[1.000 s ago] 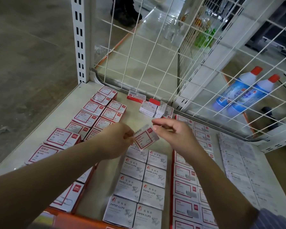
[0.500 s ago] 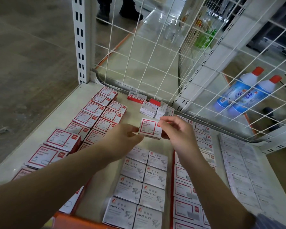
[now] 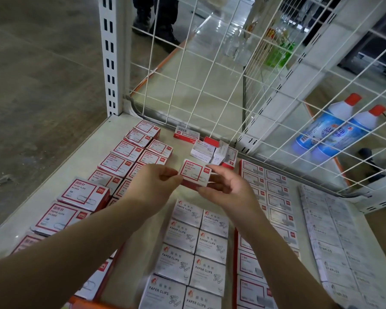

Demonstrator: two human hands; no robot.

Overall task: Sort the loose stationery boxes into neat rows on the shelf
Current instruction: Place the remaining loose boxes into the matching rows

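Note:
A small red-and-white paper clip box [image 3: 194,173] is held above the shelf [image 3: 76,172] between both hands. My left hand [image 3: 153,186] pinches its left edge and my right hand [image 3: 228,188] grips its right side and underside. Below lie two rows of white paper clip boxes [image 3: 188,248]. Red-framed boxes [image 3: 120,161] form rows at the left. More red-framed boxes [image 3: 274,197] run in rows at the right. A loose heap of boxes [image 3: 212,150] sits at the back by the wire mesh.
White staples boxes [image 3: 334,237] fill the far right of the shelf. A wire mesh wall [image 3: 187,85] closes the back and right. Two blue bottles [image 3: 334,130] stand behind the mesh. A white upright post [image 3: 110,56] marks the back left corner. A person's shoes [image 3: 156,25] show beyond.
The box has turned from tilted to face up and moved a little away from me. My right hand has taken hold of its right side and my left now pinches its left edge.

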